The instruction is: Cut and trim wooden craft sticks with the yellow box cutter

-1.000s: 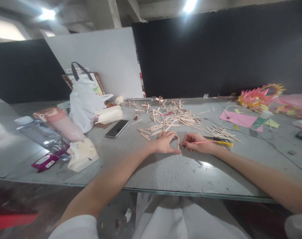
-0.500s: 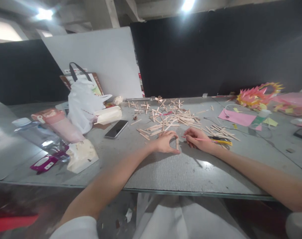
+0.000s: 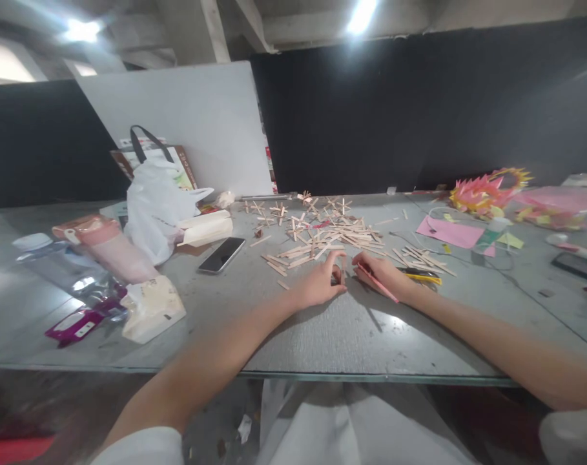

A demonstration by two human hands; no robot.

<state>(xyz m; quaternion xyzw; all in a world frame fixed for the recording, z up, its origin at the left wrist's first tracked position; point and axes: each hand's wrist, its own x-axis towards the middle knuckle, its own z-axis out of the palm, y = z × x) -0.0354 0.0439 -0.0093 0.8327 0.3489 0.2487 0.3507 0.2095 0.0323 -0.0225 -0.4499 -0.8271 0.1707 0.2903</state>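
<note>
My left hand (image 3: 319, 284) is closed around a short wooden craft stick (image 3: 342, 274), pinched by its ends between thumb and fingers just above the table. To its right, my right hand (image 3: 379, 274) grips a slim pink pencil (image 3: 384, 288), whose back end slants down toward me; its tip is mostly hidden by the fingers. Beyond both hands lies a loose heap of craft sticks (image 3: 356, 234), with several joined into crossed shapes. A smaller bunch of sticks (image 3: 426, 259) and a yellow and black cutter knife (image 3: 423, 278) are beside my right wrist.
A phone (image 3: 221, 254), a white plastic bag (image 3: 152, 210), a pink bottle (image 3: 106, 248) and a clear bottle (image 3: 63, 265) stand or lie at left. Pink paper (image 3: 451, 231), a glue bottle (image 3: 491, 234) and a spiky paper craft (image 3: 484, 194) are at right.
The pencil has swung in my right hand, its back end now pointing toward me rather than right. The stick in my left hand has tilted. The view has shifted slightly.
</note>
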